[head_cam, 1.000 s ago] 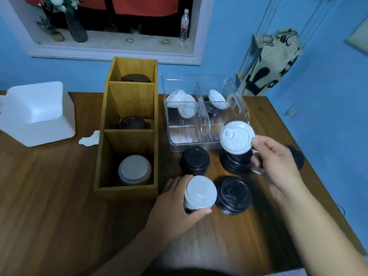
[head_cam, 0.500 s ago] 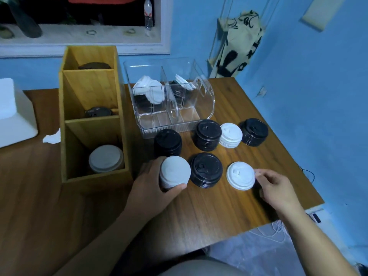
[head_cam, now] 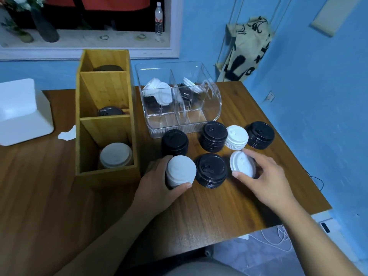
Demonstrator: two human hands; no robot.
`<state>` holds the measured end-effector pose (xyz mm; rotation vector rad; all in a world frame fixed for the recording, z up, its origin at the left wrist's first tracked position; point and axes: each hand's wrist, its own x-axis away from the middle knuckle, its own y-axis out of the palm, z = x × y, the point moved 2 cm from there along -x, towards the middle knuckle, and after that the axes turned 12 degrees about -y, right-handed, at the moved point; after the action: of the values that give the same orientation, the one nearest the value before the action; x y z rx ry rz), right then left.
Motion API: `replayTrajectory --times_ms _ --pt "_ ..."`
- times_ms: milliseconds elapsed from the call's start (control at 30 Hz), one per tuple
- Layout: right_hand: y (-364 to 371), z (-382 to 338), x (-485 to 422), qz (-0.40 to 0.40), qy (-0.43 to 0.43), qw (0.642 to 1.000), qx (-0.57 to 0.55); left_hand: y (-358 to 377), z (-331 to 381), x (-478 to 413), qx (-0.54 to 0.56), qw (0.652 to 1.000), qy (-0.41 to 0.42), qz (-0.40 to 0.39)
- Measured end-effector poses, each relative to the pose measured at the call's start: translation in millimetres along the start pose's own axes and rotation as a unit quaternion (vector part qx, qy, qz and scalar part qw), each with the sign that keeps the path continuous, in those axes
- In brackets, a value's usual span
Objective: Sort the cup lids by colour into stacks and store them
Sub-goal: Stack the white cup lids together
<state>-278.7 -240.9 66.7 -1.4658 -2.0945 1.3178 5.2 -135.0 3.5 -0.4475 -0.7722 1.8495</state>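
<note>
Your left hand [head_cam: 159, 182] grips the white stack [head_cam: 180, 171] while your right hand [head_cam: 264, 176] pinches a loose white lid [head_cam: 242, 164], which likely belongs on that stack.

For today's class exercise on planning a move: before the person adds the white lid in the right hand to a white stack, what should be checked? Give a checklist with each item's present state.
1. Right hand has a grip on the single white lid: ok, fingers on its rim, lid tilted.
2. Left hand steadies the white stack: ok, wrapped around it.
3. Lid colour matches that stack: ok, both white.
4. Way across is free: not ok, a black stack stands between the two.
5. Nearer white stack available: ok, just beyond the lid.
6. Room in the wooden organiser front compartment: cannot tell, one pale stack already inside.
</note>
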Motion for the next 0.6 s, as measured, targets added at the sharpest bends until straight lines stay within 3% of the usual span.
replayTrajectory --times_ms 167,233,400,600 --pt "31.3 -69.9 -31.3 -0.100 -0.213 0.971 -0.051 -0.2 -1.5 -0.8 -0.002 1.000 0.004 0.003" --pt "49.6 -85.9 -44.6 -0.155 -0.256 0.953 -0.035 -0.3 -0.2 -0.1 0.007 1.000 0.007 0.005" --pt "77.5 -94.7 -62.6 -0.257 -0.288 0.922 0.010 -2.7 0.3 -0.3 0.029 1.000 -0.002 0.003" --pt "77.2 -90.8 -59.6 -0.246 -0.281 0.927 -0.012 -1.2 0.4 -1.3 0.035 0.999 -0.011 -0.016"
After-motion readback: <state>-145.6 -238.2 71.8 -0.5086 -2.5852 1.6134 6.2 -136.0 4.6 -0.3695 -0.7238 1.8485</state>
